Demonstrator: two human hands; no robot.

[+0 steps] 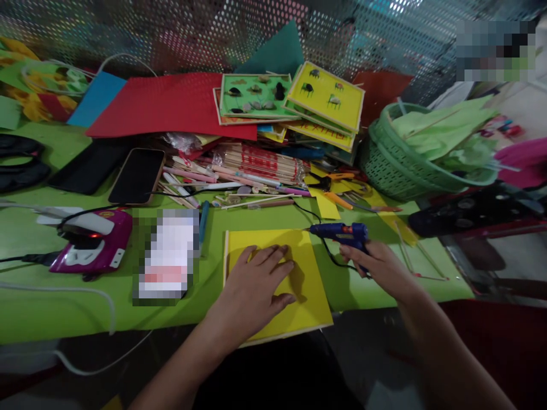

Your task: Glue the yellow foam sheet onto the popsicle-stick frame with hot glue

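Observation:
My left hand lies flat on a yellow sheet, fingers spread. Thin wooden strips edge the sheet on its left and near sides, and its near edge hangs slightly past the table's front. My right hand is wrapped round the handle of a blue glue gun. The gun's nozzle points left, at the far right corner of the sheet; whether it touches cannot be made out. A black cord runs close to the gun.
Behind lie sticks, scissors and stacked stick-framed pictures. A green basket stands at the right. At the left are a purple power strip, a dark phone and a lit, blurred-out phone.

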